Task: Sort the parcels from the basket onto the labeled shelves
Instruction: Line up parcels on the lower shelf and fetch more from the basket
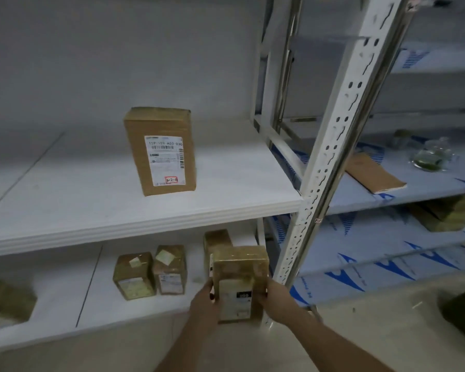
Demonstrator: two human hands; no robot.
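Starting at the far left, a brown parcel (7,302) sits half cut off by the frame on the lower shelf (65,304), its label unreadable. Moving along that same white board, two small taped boxes stand side by side, touching: the left small box (134,276) and the right small box (170,269), each with a pale sticker on top. Up above, on the upper shelf (91,205), a tall cardboard box (160,151) stands upright and alone, shipping label facing out, a red-outlined handwritten tag at the label's foot. Back down now, and here's the action: the left hand (205,302) grips the left edge of the held parcel (239,283), fingers curled round its side, while the right hand (275,298) clasps the right edge. That parcel is upright at the front right end of the lower shelf, white label toward the camera; whether its base touches the board, I cannot tell. Just behind it stands another brown box (216,241), partly hidden. Right of the hands rises the slotted metal upright (341,124). Beyond it, on the neighbouring rack, a flat cardboard piece (373,173) lies near a clear plastic bundle (432,157).
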